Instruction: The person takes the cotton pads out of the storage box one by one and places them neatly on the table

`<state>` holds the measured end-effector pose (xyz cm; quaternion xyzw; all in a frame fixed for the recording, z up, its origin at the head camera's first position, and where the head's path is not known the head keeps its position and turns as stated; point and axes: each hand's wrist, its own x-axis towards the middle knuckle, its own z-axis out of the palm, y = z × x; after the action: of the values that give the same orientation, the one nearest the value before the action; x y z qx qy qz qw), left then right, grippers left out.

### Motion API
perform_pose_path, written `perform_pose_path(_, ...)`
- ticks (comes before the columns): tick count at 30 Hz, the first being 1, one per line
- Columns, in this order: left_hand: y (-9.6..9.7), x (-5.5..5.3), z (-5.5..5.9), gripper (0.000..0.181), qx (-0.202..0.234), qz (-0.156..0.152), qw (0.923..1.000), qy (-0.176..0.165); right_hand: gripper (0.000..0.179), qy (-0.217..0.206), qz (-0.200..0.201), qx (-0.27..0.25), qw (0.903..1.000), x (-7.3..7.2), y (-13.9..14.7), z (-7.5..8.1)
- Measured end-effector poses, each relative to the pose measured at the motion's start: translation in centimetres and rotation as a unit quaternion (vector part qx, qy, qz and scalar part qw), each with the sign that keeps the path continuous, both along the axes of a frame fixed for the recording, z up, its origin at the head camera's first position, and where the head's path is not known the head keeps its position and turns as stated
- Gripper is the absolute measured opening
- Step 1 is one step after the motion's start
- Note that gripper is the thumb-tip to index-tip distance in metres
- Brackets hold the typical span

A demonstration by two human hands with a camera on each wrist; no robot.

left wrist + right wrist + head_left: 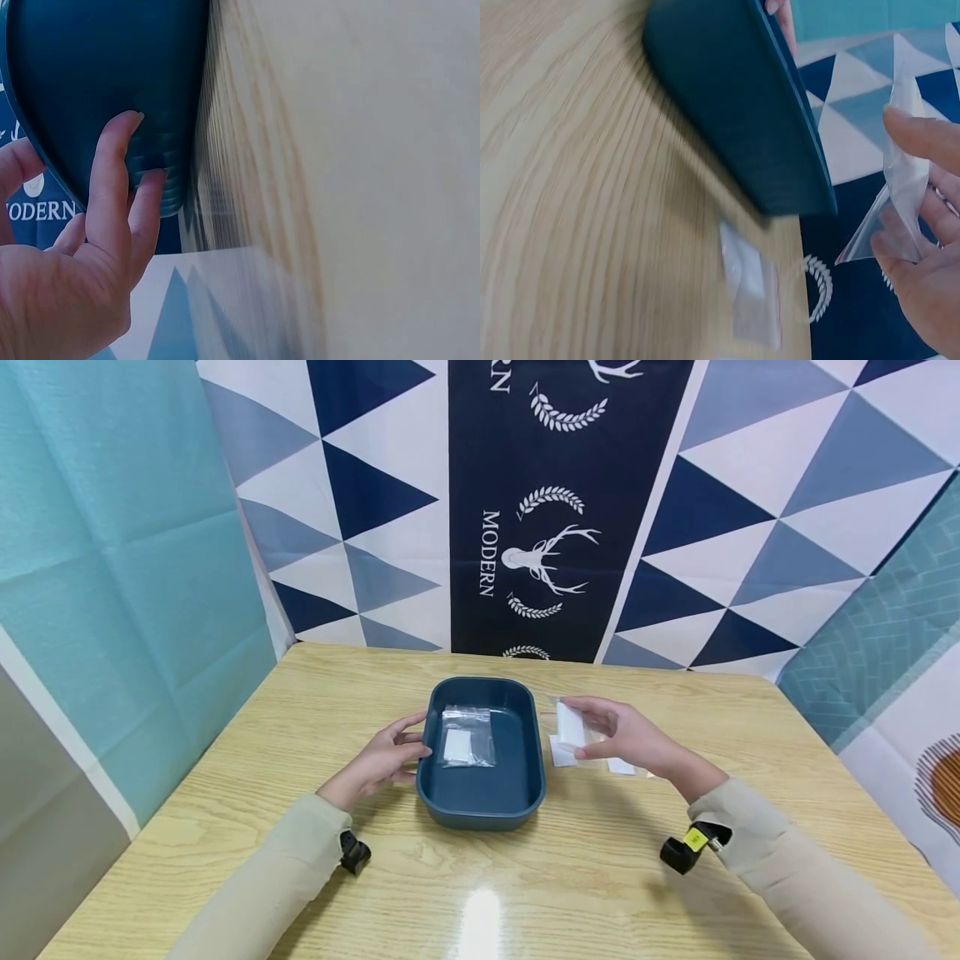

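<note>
A dark blue rectangular tub (480, 817) stands on the table. My left hand (384, 756) holds its left side, thumb at the rim and fingers against the outer wall, as the left wrist view shows the fingers on the wall (146, 67). Inside the tub lies a clear zip bag (468, 739) with a white piece in it. Just right of the tub, my right hand (622, 731) pinches another clear zip bag (906, 172) with white contents between thumb and fingers, raised over the table.
More small zip bags with white contents lie right of the tub, one zip bag (754, 289) plain in the right wrist view and a white piece (621, 766) showing below my right hand. Patterned cloth (375, 510) hangs behind the wooden table (450, 893).
</note>
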<state>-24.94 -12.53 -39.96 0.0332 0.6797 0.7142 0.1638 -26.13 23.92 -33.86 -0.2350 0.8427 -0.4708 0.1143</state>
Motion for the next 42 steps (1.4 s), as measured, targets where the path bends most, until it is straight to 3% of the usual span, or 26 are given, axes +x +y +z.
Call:
perform_pose_path(10, -0.1, 0.1, 0.1, 0.066, 0.004, -0.012, 0.9999, 0.007, 0.076, 0.003, -0.022, 0.002, 0.9997, 0.5, 3.6, -1.2)
perform_pose_path(15, -0.1, 0.1, 0.2, 0.065, 0.003, -0.005, 1.0000, 0.003, 0.079, 0.017, -0.037, 0.030, 0.9987, 0.8, 5.4, -1.9)
perform_pose_path(27, 0.0, 0.3, 0.3, 0.066, 0.006, 0.000, 1.0000, -0.001, 0.080, 0.022, -0.078, 0.043, 0.9958, 1.6, 10.0, -3.6)
perform_pose_path(35, 0.0, 0.2, 0.2, 0.066, 0.007, 0.003, 1.0000, 0.000, 0.081, 0.031, -0.090, 0.068, 0.9931, 1.1, 13.0, -4.3)
perform_pose_path(42, 0.0, 0.2, 0.2, 0.066, 0.008, 0.001, 1.0000, -0.002, 0.081, 0.051, -0.090, 0.127, 0.9865, 0.4, 15.1, -4.6)
